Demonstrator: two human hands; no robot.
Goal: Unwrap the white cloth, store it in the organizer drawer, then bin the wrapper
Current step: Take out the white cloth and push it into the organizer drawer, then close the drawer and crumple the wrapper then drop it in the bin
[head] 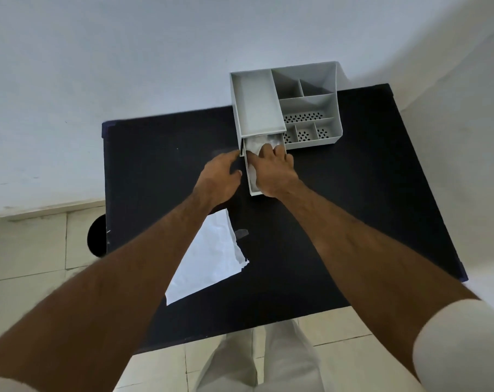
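Observation:
A grey organizer (257, 106) stands at the back of the black table (353, 199), and its drawer (252, 185) is pulled out toward me. The white cloth (257, 145) lies inside the drawer. My right hand (272, 171) rests on the cloth, fingers pressing it down into the drawer. My left hand (220, 179) is beside the drawer's left wall, fingertips touching its edge near the organizer's front. The white wrapper (209, 261) lies flat and torn on the table near me, partly under my left forearm.
The organizer's right half has several small open compartments (308, 114), some with perforated floors. A round black bin (97, 236) sits on the tiled floor to the left of the table. A white wall is close behind the table.

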